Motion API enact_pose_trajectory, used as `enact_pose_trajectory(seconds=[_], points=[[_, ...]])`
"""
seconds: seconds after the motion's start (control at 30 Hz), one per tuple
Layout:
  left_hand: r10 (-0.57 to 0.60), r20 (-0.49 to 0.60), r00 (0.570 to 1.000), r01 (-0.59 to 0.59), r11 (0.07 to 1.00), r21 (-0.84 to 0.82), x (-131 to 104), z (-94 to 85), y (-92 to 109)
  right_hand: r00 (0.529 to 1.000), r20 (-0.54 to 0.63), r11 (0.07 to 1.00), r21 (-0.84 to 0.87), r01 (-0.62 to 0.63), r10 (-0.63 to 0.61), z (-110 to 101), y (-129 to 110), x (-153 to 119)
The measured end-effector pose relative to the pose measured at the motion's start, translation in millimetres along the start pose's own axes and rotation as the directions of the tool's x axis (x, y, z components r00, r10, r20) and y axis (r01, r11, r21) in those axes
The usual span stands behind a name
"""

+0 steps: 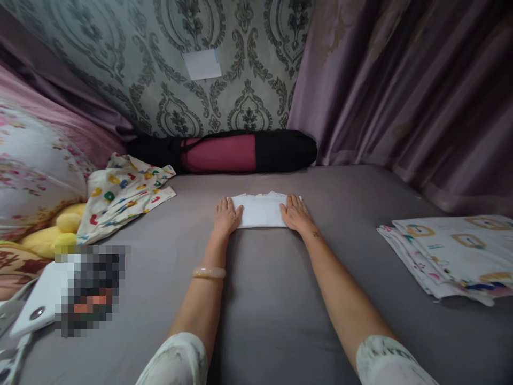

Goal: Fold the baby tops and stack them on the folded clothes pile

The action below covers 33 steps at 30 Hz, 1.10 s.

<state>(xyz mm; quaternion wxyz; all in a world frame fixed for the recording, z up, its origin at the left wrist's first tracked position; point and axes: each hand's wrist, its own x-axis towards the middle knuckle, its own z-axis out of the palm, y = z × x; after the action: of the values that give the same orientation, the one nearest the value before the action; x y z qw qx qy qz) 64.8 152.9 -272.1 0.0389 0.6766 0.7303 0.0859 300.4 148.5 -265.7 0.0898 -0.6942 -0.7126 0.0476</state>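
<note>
Your left hand (pixel 227 216) and right hand (pixel 295 214) rest flat and unclenched on opposite ends of the folded white cloth (pixel 262 212) atop the grey sheet (pixel 264 299).

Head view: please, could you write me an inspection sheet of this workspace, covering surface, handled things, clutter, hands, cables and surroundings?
Surface: grey sheet, mostly flat.
Handled things: white cloth, lying flat, far edge uneven.
Clutter: printed cloth, rumpled, and white device, partly pixelated, at left; cloth stack at right.
Hands: left hand and right hand rest on opposite ends of the white cloth, fingers extended.
Cables: white strip at lower left; cord or strap, cannot tell.
Surroundings: patterned wall, purple curtain, long bag.
</note>
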Motion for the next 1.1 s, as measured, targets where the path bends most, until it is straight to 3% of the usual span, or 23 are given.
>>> enact_pose_trajectory(seconds=[0.17, 0.33, 0.43, 0.77, 0.97, 1.1], points=[[0.088, -0.134, 0.987, -0.083, 0.996, 0.042, -3.9, -10.1, 14.4, 0.993, -0.085, 0.997, 0.0, 0.077, -0.077, -9.3, -17.6, -3.3], [0.11, 0.042, 0.993, -0.11, 0.994, 0.006, -7.0, -3.7, 20.9, 0.996, 0.01, 0.996, 0.0, 0.09, -0.09, 0.9, -26.9, -5.9], [0.09, 0.077, 0.993, -0.09, 0.996, -0.014, -6.7, -0.2, 19.2, 0.996, 0.014, 0.996, 0.0, 0.086, -0.086, 6.4, -25.8, -6.2], [0.101, 0.073, 0.992, -0.101, 0.995, -0.004, -7.2, -7.3, 20.3, 0.997, 0.028, 0.997, 0.021, 0.078, -0.079, -0.8, -27.6, -5.5], [0.25, -0.097, 0.963, -0.246, 0.968, 0.045, -15.8, -7.3, 44.0, 0.977, -0.141, 0.986, 0.029, 0.163, -0.158, -3.4, -42.4, -9.1], [0.278, -0.008, 0.961, -0.278, 0.961, 0.011, -19.9, 4.2, 52.6, 0.978, -0.12, 0.984, 0.041, 0.176, -0.17, 9.3, -46.8, -11.1]])
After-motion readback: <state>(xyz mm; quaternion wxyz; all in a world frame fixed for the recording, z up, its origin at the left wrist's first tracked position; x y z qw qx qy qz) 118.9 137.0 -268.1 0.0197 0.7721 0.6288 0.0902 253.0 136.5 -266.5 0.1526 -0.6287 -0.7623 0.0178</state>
